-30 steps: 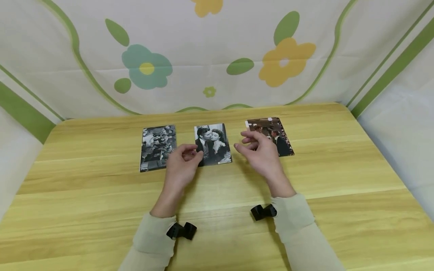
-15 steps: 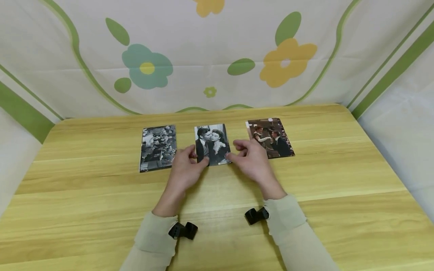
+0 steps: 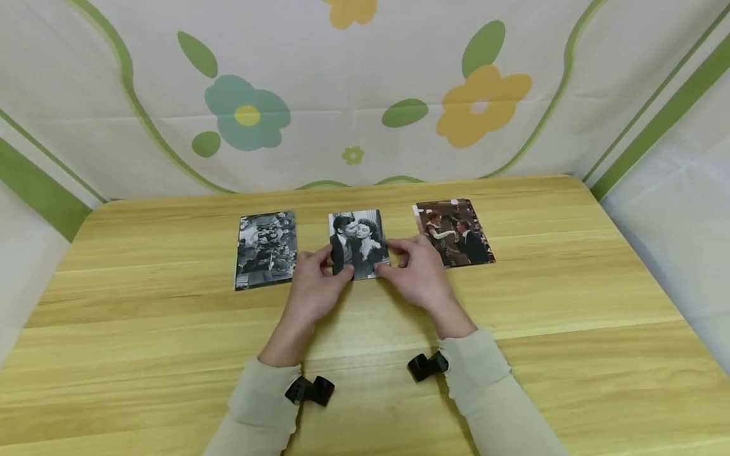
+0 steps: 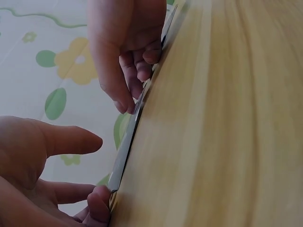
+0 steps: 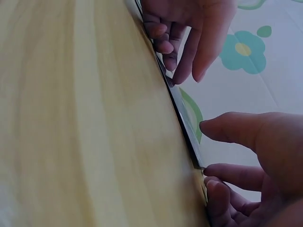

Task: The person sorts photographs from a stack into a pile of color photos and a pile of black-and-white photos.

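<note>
A black-and-white photo of a couple lies on the wooden table between both hands. My left hand is at its left edge and my right hand at its right edge. In the left wrist view, the left hand's fingers meet the edge of the photo, while its thumb stands apart above it. The right wrist view shows the right index finger touching the near corner, its thumb likewise raised off the surface. Neither hand visibly pinches the photo.
To the left lies a black-and-white crowd photo, close beside the left hand. A colour photo lies tilted on the right, its lower left near the right hand. Behind the table hangs a flower-patterned cloth. Each cuff carries a black device.
My right hand has come left and down from over the colour photo to the middle photo's right edge. The left hand has shifted slightly right and down. The middle photo has moved slightly right.
</note>
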Demonstrator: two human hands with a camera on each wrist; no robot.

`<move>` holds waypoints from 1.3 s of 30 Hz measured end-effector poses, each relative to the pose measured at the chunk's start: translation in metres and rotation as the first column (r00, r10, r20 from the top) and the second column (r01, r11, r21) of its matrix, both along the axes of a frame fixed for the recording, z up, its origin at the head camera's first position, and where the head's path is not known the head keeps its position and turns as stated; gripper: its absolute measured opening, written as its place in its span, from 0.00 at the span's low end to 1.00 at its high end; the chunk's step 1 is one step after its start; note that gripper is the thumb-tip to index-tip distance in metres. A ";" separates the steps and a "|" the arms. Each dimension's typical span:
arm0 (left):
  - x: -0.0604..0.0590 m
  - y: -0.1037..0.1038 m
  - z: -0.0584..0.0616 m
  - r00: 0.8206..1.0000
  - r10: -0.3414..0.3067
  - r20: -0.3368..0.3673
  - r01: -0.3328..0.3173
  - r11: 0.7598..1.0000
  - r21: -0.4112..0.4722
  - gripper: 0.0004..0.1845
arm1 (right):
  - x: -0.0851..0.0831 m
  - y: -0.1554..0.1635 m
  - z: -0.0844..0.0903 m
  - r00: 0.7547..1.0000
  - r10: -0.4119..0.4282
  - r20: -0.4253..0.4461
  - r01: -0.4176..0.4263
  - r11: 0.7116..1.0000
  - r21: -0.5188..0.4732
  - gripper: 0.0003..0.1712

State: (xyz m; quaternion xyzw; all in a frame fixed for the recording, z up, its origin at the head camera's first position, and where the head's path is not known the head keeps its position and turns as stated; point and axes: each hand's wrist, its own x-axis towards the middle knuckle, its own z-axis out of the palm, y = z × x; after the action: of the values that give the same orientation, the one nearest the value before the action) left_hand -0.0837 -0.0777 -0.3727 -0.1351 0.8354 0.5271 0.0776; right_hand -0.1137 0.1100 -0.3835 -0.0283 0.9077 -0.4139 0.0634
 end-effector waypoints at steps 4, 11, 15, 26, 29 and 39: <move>0.000 0.001 -0.001 0.999 0.029 -0.040 -0.028 1.000 0.014 0.36 | -0.001 0.001 0.000 1.000 -0.021 0.002 0.021 0.999 -0.038 0.35; 0.002 -0.003 0.005 0.986 0.123 -0.112 -0.107 0.985 0.139 0.27 | 0.000 0.003 0.006 0.999 -0.048 0.018 0.051 0.986 -0.159 0.33; 0.003 -0.010 0.018 0.981 0.143 -0.129 -0.111 0.967 0.229 0.28 | 0.004 0.004 0.019 0.998 -0.052 -0.023 0.046 0.974 -0.224 0.32; 0.006 -0.015 0.036 0.981 0.134 -0.142 -0.098 0.967 0.236 0.27 | 0.010 0.002 0.035 0.991 -0.065 -0.114 0.035 0.969 -0.246 0.31; 0.005 -0.017 0.036 0.978 0.159 -0.134 -0.123 0.961 0.246 0.27 | 0.009 -0.003 0.035 0.992 -0.066 -0.108 0.034 0.962 -0.271 0.31; 0.004 -0.063 0.046 0.960 0.253 -0.119 -0.237 0.962 0.135 0.28 | -0.002 -0.059 0.039 0.996 0.032 -0.086 -0.060 0.936 -0.347 0.29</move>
State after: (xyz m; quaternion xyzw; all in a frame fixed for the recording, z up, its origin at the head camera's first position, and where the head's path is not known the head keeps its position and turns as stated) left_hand -0.0795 -0.1408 -0.3262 -0.1968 0.7826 0.5895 -0.0370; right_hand -0.1158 0.0515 -0.3449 -0.0766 0.8207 -0.5653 0.0313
